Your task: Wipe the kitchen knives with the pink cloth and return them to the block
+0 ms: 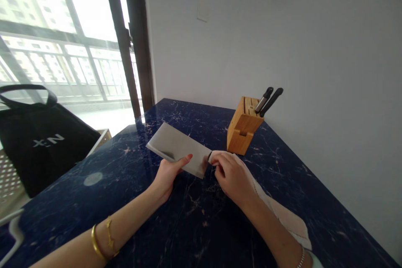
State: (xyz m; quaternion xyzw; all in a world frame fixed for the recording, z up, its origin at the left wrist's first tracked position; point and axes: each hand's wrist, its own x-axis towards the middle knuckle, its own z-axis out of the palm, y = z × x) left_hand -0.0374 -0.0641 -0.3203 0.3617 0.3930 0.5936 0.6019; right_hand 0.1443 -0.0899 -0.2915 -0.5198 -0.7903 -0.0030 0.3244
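Note:
A broad steel cleaver (176, 146) is held flat just above the dark blue marble table (132, 184). My left hand (168, 173) grips the blade's near edge, thumb lying on top of the steel. My right hand (232, 176) is closed around the handle end, with a pale cloth (282, 213) bunched in its fingers at the blade's heel and trailing back under my forearm. The handle itself is hidden by that hand.
A wooden knife block (243, 127) with two black-handled knives (268, 100) stands by the white wall behind the cleaver. A black tote bag (40, 142) rests off the table's left edge, before a large window (63, 33).

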